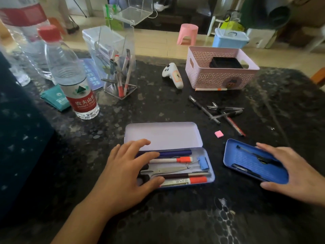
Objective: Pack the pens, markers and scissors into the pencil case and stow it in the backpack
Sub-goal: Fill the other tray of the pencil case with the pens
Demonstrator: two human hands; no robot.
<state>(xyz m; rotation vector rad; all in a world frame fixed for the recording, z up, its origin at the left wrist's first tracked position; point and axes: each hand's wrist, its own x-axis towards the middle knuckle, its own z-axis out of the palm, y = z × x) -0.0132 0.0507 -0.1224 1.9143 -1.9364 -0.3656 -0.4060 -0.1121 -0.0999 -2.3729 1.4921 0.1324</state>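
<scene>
Both hands are down on the dark speckled table (175, 106). Her left hand (128, 171) lies with fingers spread and nearly straight across the left end of the open pencil case (210, 173), resting on what's inside, gripping nothing. Inside lie a dark blue pen (177, 153), a white marker with a red cap (175, 160), scissors (168, 170), a blue binder clip (203, 162) and another red-capped marker (186, 181). The lid (163, 136) stands open behind. The right hand (288, 171) grips the near end of a blue tray (246, 159) just right of the case, black pens in it. Farther back lie loose pens (223, 111), a pink eraser (219, 133), a pink basket (221, 74), a white controller (173, 74) and a water bottle (73, 78).
</scene>
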